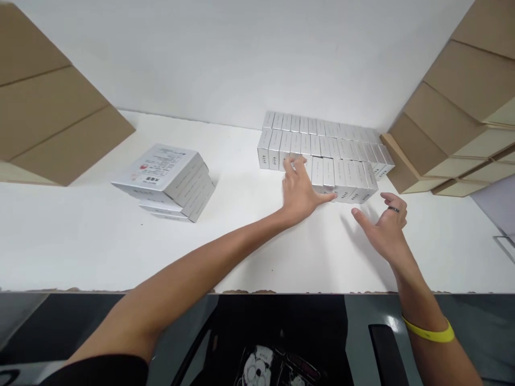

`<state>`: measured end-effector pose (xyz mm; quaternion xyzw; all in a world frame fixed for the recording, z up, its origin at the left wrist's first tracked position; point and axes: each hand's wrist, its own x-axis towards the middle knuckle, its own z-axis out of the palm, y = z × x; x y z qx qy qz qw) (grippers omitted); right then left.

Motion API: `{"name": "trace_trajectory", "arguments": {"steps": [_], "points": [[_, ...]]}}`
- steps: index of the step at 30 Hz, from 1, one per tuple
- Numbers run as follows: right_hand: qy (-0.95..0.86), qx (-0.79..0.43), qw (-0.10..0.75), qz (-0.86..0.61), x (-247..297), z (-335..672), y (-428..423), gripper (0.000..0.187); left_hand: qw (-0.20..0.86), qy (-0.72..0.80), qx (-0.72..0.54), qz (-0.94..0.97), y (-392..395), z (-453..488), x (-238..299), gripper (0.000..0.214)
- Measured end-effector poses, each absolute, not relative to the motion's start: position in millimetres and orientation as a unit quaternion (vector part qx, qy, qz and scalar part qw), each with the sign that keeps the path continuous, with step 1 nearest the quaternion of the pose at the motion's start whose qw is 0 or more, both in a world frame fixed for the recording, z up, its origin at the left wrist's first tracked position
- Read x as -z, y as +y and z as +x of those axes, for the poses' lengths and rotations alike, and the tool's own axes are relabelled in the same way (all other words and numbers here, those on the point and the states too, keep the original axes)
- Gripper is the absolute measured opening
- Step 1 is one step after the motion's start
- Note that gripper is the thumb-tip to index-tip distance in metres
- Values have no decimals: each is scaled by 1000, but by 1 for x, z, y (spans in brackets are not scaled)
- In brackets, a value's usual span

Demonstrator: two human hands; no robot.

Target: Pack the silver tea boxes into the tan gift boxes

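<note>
Small white boxes (303,143) stand packed side by side in rows against the wall. At the left end of the shorter front row (349,179), my left hand (300,194) is spread against the boxes. Its fingers reach up along the end of the row and its thumb lies across the front faces. Part of that end is hidden behind the hand. My right hand (386,228), with a dark ring on one finger, hovers off the row's right front corner. Its thumb and fingers are apart, with nothing between them.
Left of the rows, a stack of flat white boxes (164,169) with printing on top sits on the white table (237,257). Brown cardboard boxes (56,112) rise at the left, and more brown boxes (454,107) at the right. The table's front edge is chipped.
</note>
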<state>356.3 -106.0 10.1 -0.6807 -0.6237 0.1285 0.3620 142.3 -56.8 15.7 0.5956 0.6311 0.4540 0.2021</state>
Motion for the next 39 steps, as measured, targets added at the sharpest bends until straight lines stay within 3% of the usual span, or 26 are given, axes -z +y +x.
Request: {"name": "trace_trajectory", "arguments": {"steps": [9, 21, 31, 39], "points": [[-556, -195, 431, -683, -5, 348, -157, 80, 142, 657, -441, 595, -63, 141, -21, 84], [-564, -144, 471, -662, 14, 306, -205, 71, 154, 714, -463, 501, -62, 188, -33, 114], [-583, -73, 463, -664, 47, 255, -275, 48, 137, 736, -495, 441, -68, 205, -26, 106], [-604, -35, 459, -651, 56, 247, -282, 45, 166, 766, -481, 393, -64, 210, -18, 111]]}}
